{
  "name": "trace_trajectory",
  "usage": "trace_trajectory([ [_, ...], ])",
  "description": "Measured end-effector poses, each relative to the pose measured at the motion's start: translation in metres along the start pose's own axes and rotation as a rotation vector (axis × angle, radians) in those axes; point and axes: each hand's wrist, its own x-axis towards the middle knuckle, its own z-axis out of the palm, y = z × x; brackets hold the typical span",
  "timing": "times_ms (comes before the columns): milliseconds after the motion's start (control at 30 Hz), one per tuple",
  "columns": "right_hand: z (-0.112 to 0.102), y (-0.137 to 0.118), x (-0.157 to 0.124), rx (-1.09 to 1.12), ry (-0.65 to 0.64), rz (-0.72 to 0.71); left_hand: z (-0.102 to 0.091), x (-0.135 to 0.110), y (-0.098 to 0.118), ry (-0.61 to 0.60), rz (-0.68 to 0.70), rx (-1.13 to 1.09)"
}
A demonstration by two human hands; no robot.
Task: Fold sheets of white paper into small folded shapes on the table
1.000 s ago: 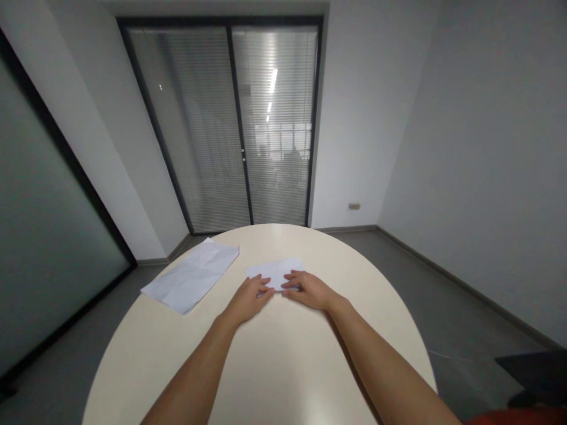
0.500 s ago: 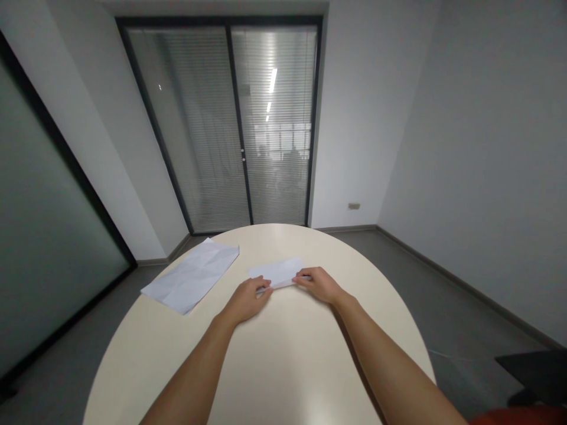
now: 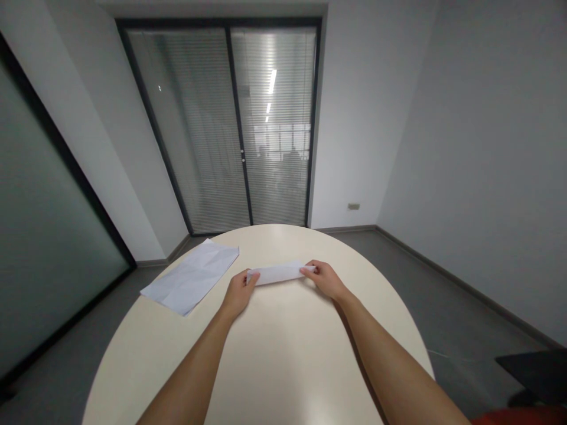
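Note:
A narrow strip of folded white paper [image 3: 279,273] stretches between my two hands over the far half of the round table. My left hand [image 3: 239,291] pinches its left end, thumb on the near face. At the other end my right hand [image 3: 326,278] grips the paper between thumb and fingers. The near face is tilted up toward me, and a bit of its far edge shows above. Whether the lower edge touches the table I cannot tell.
Creased white sheets [image 3: 195,276] lie at the table's left, one corner by the edge. The cream round table [image 3: 274,360] fills the foreground. Beyond it stands a glass door with blinds [image 3: 274,177]. A dark flat object [image 3: 535,372] is at the lower right.
My hands have moved apart toward the paper's ends. The paper, flatter on the table before, now shows as a narrower strip with its near face turned up toward me.

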Motion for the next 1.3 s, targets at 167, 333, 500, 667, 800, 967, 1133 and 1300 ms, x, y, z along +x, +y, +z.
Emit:
trace_trajectory([
  [167,0.005,-0.002,0.001,0.327,-0.056,-0.002,0.003,0.006,-0.004,0.14,-0.105,-0.171],
  [333,0.009,-0.007,0.002,0.305,-0.014,0.019,0.007,0.007,-0.001,0.22,-0.172,-0.336],
  [500,0.01,-0.008,0.003,0.232,0.054,0.018,0.008,0.008,-0.005,0.241,-0.139,-0.392],
  [667,0.01,-0.008,0.002,0.13,-0.021,0.023,0.011,0.008,-0.006,0.373,0.001,-0.145],
  [800,0.007,-0.007,-0.001,-0.135,0.0,0.024,0.018,-0.004,0.003,0.108,0.165,0.119],
  [967,0.005,-0.019,-0.002,-0.455,0.148,0.012,0.027,-0.022,0.014,-0.318,0.263,0.481],
  [1133,0.033,-0.044,-0.005,-0.468,0.141,-0.182,0.031,-0.025,0.013,-0.404,0.299,0.562],
  [1300,0.063,-0.046,-0.015,-0.51,-0.18,-0.18,0.033,-0.024,0.01,-0.404,0.343,0.519],
])
